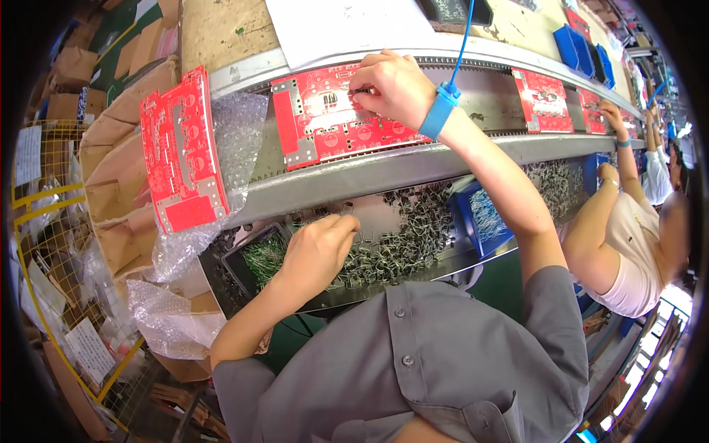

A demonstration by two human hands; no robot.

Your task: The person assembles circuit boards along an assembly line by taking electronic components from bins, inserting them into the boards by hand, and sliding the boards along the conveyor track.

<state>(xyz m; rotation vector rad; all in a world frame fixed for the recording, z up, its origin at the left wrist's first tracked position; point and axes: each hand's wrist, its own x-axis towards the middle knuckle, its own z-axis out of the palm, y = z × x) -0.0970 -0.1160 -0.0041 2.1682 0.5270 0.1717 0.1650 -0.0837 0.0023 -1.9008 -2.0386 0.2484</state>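
Note:
My right hand (391,85) is over a red circuit board (295,140) lying on the conveyor rails. Its thumb and fingers pinch a small dark component, partly hidden, close to the board's surface. A blue wrist strap (440,113) with a cord circles that wrist. Lower down, my left hand (316,247) hovers at a metal trough of loose dark parts with bent wire leads (413,240). Its fingertips are drawn together, and whatever they hold cannot be made out. Beside it stands a black bin (235,267) of green parts.
Another red board (181,159) leans at the left against bubble wrap (240,125) and cardboard. A blue bin (464,221) of pale wired parts sits in the trough. More red boards (543,103) lie along the line at right, where a co-worker (628,244) reaches in.

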